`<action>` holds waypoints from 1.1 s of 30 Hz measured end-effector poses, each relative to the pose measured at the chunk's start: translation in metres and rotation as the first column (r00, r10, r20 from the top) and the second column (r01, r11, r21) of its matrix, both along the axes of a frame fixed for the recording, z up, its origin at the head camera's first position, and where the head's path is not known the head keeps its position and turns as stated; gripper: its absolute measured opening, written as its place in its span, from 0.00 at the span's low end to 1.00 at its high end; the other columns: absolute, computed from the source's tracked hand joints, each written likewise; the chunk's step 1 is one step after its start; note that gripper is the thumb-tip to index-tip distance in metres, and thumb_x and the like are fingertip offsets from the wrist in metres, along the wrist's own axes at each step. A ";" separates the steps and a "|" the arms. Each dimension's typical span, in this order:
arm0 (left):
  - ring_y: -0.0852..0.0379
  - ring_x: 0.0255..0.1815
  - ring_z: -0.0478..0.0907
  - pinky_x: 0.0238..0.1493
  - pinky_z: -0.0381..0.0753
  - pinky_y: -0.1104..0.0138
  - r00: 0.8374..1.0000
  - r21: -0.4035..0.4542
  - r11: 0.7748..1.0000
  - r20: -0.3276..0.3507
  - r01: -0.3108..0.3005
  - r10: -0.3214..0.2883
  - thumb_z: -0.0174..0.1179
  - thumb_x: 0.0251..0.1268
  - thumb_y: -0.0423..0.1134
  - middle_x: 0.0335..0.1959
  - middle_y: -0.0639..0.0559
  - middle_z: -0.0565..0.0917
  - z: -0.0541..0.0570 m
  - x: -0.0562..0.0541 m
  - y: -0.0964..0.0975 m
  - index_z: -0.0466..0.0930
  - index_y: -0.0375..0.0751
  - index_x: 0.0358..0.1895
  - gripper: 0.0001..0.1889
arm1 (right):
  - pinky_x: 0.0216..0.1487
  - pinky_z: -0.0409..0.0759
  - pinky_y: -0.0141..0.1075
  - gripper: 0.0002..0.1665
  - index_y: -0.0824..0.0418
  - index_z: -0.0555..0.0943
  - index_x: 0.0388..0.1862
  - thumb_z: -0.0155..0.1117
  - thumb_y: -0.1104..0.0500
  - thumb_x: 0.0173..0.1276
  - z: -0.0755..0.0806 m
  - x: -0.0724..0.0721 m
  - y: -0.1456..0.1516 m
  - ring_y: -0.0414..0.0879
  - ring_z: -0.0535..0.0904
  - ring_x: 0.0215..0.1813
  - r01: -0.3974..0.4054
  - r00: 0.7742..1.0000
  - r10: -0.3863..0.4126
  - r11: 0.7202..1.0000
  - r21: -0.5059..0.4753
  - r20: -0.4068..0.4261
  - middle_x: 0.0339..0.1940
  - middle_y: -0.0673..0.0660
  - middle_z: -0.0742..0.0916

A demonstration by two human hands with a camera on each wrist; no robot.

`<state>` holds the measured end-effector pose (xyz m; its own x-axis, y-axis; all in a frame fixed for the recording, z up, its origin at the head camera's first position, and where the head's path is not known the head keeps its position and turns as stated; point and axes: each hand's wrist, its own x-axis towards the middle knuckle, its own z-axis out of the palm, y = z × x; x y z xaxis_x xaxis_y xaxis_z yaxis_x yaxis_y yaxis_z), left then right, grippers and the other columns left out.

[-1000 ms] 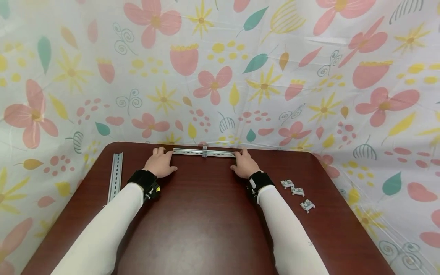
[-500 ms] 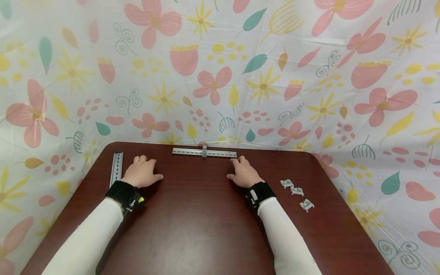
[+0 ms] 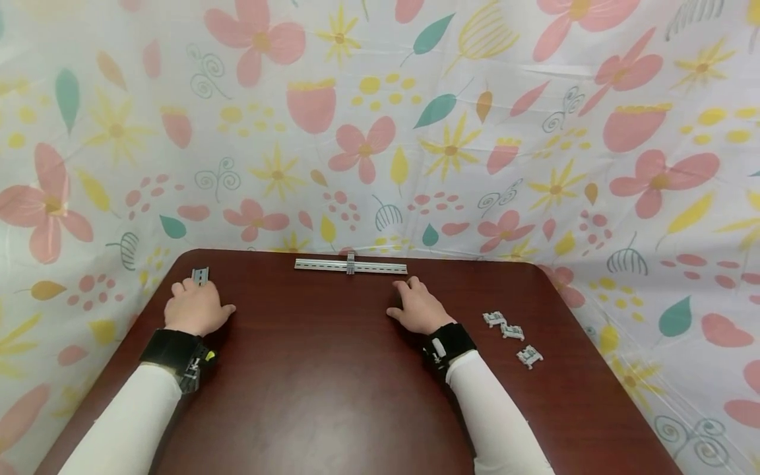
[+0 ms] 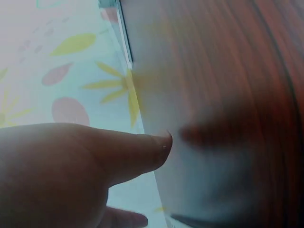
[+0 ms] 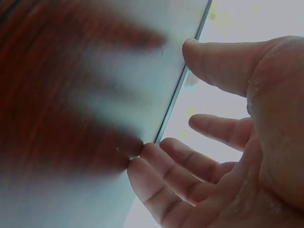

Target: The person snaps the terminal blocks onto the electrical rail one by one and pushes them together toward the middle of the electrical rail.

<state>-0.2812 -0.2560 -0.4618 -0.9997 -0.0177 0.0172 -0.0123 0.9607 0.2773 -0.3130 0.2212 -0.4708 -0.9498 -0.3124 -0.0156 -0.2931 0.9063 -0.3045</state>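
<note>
Left end: slotted metal rail (image 3: 200, 274), its far end poking out just beyond the fingers of the left hand (image 3: 192, 308); the rest of it is hidden under hand and forearm. Left hand—palm down, thumb straight out to the side, fingers loosely spread, no grip seen; contact with the rail cannot be told. Black band (image 3: 172, 349) on that wrist. Between the hands, farther out than both: second slotted rail (image 3: 320, 264), lying crosswise, a grey clip (image 3: 350, 262) across its middle. Its right end lies just beyond the right hand (image 3: 420, 309). Right hand—relaxed, fingers slightly bent and parted, holding nothing, fingertips (image 5: 137, 166) resting on the dark red-brown table (image 3: 326, 382). Right of that hand: three small pale parts (image 3: 512, 331), two touching, the third nearer the person.
</note>
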 end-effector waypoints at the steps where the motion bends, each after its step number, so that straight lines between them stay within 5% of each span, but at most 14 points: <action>1: 0.21 0.51 0.63 0.40 0.79 0.35 1.000 0.005 1.000 0.012 -0.019 0.019 0.70 0.75 0.50 0.46 0.16 0.67 0.001 0.000 -0.002 0.77 0.16 0.49 0.31 | 0.61 0.83 0.57 0.42 0.63 0.70 0.85 0.72 0.46 0.83 -0.001 0.000 0.000 0.63 0.76 0.70 0.004 1.000 -0.004 1.000 0.002 -0.004 0.70 0.69 0.75; 7: 0.20 0.48 0.68 0.35 0.81 0.35 0.990 0.022 0.994 0.103 -0.103 0.100 0.67 0.75 0.50 0.42 0.17 0.68 0.007 0.003 -0.011 0.81 0.18 0.50 0.28 | 0.60 0.84 0.56 0.42 0.63 0.70 0.85 0.72 0.46 0.83 -0.003 0.001 0.002 0.62 0.76 0.69 0.012 1.000 -0.011 1.000 0.019 -0.022 0.69 0.68 0.75; 16: 0.26 0.41 0.75 0.32 0.80 0.40 0.970 0.030 0.989 0.204 -0.144 0.135 0.63 0.76 0.50 0.40 0.21 0.74 0.008 0.002 -0.020 0.85 0.23 0.51 0.26 | 0.60 0.84 0.54 0.41 0.64 0.72 0.84 0.72 0.46 0.82 -0.001 0.004 0.001 0.61 0.77 0.68 -0.003 0.999 0.004 1.000 0.030 -0.036 0.67 0.67 0.77; 33: 0.39 0.29 0.77 0.26 0.76 0.51 0.975 0.067 0.990 0.192 -0.126 0.111 0.59 0.73 0.41 0.30 0.36 0.79 0.004 0.001 -0.015 0.85 0.31 0.36 0.14 | 0.60 0.85 0.54 0.38 0.63 0.74 0.81 0.73 0.47 0.82 -0.004 0.002 -0.002 0.60 0.77 0.67 -0.007 0.999 0.010 0.999 0.052 -0.045 0.65 0.66 0.78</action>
